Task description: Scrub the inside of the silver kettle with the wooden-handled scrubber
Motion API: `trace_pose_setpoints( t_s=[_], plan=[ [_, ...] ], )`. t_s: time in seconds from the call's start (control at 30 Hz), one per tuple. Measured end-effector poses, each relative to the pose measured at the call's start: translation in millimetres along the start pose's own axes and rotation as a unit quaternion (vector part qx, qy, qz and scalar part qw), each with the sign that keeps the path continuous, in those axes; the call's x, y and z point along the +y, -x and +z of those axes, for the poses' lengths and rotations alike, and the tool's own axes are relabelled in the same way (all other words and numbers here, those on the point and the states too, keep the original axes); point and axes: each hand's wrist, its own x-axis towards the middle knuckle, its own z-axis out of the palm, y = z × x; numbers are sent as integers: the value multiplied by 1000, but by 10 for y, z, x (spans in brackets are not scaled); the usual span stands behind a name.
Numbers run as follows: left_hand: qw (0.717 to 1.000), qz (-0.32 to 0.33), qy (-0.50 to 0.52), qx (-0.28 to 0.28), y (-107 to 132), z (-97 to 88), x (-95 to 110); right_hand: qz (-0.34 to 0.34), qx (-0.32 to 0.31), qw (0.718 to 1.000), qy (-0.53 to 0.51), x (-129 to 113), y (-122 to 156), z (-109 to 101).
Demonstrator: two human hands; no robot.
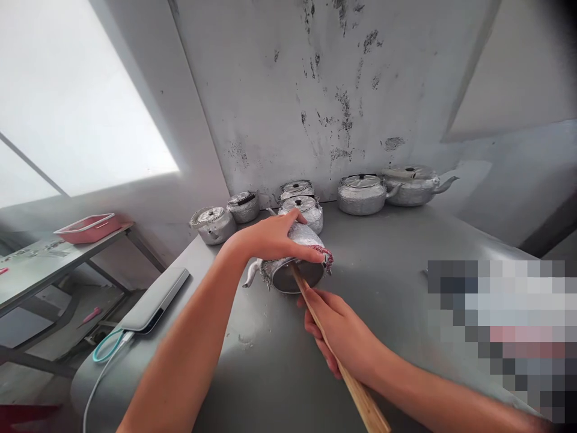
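A small aluminium kettle (pixel 288 270) lies on its side on the grey table (pixel 387 282), its open mouth facing me and its spout to the left. My left hand (pixel 274 237) rests over the top of it, fingers wrapped round the body, with a reddish cloth (pixel 328 257) under the fingertips. My right hand (pixel 336 328) is closed round a long wooden stick (pixel 351 385). The stick's far end reaches into the kettle's mouth.
Several finished kettles stand along the back wall: three at left (pixel 213 224), one behind my hand (pixel 306 207), two larger ones at right (pixel 363 193). A flat grey device (pixel 155 300) with a cable lies at the table's left edge. A side table with a pink tray (pixel 88 227) stands left.
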Motion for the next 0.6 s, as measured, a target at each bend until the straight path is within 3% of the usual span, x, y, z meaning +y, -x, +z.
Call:
trace_pose_setpoints(
  t_s=[0.6],
  plan=[
    [1000, -1, -1, 4, 6, -4, -1, 24, 8, 999, 23, -26, 30, -50]
  ],
)
